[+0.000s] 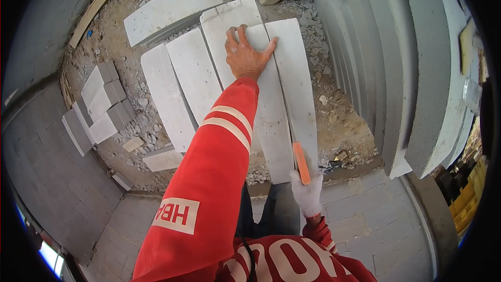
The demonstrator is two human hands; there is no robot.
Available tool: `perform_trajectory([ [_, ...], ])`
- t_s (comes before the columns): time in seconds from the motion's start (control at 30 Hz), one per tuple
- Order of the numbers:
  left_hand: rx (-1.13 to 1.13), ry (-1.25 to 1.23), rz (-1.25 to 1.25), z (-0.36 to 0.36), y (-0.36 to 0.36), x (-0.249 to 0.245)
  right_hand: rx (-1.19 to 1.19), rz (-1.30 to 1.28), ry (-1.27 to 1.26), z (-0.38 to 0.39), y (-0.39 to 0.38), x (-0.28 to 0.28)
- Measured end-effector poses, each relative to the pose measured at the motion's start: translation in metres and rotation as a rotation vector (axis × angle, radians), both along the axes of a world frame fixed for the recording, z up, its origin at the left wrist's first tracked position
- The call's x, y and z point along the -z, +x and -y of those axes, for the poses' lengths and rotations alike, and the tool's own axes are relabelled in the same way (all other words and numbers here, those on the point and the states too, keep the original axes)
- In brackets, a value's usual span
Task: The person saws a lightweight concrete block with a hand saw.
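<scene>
Farthest left of the slab under the bare hand, a grey block wall closes that side. A plank leans along its top. Nearer the slab sits a cluster of small blocks, with rubble between them and the slab row.

Two more slabs lie left of the slab and parallel to it. Another lies crosswise beyond them.

A white patch on the red sleeve shows the letters "HBA". Large white letters cross the chest, but they are cut off and unreadable.

The left hand lies flat on the slab's far end, palm down. Its fingers are fairly close together and reach onto the neighbouring slab to the left. The thumb is spread towards the slab on the right.

The slab lies flat on the ground. Its long axis runs from the ledge at the person's feet away into the yard, leaning slightly left at the far end. Its long edges butt against the slabs on either side, so no gap shows there.

At the slab's near right corner, the gloved right hand is wrapped around an orange tool that points away along the slab.

Right of the row, a strip of loose rubble is the only open ground. Beyond it stand tall slabs on edge, packed face to face.
</scene>
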State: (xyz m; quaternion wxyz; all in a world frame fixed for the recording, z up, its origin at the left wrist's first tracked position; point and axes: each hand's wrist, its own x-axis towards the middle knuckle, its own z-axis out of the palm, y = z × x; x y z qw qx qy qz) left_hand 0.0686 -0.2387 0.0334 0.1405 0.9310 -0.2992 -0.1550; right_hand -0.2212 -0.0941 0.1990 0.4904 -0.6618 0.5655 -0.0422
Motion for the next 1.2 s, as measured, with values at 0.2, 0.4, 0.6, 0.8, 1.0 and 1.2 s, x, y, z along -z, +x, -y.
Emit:
perform_trajectory([
  [0.2, 0.011, 0.012, 0.049, 0.000, 0.001, 0.001, 0.089, -0.002, 0.128, -0.027, -0.035, -0.023],
  [0.4, 0.020, 0.008, 0.048, -0.001, 0.002, -0.001, 0.126, 0.053, 0.181, 0.042, 0.043, 0.044],
  [0.6, 0.007, -0.022, 0.049, -0.003, -0.002, 0.003, 0.108, -0.021, 0.259, -0.047, -0.071, -0.056],
  [0.8, 0.055, -0.015, 0.142, -0.005, -0.003, 0.006, 0.013, 0.078, 0.088, 0.013, -0.003, 0.047],
  [1.0, 0.038, -0.072, 0.087, 0.009, 0.010, 0.002, -0.017, 0.103, -0.158, -0.041, -0.037, 0.052],
  [1.2, 0.042, -0.057, 0.106, -0.001, 0.007, 0.006, 0.060, -0.018, 0.284, -0.091, -0.111, -0.011],
])
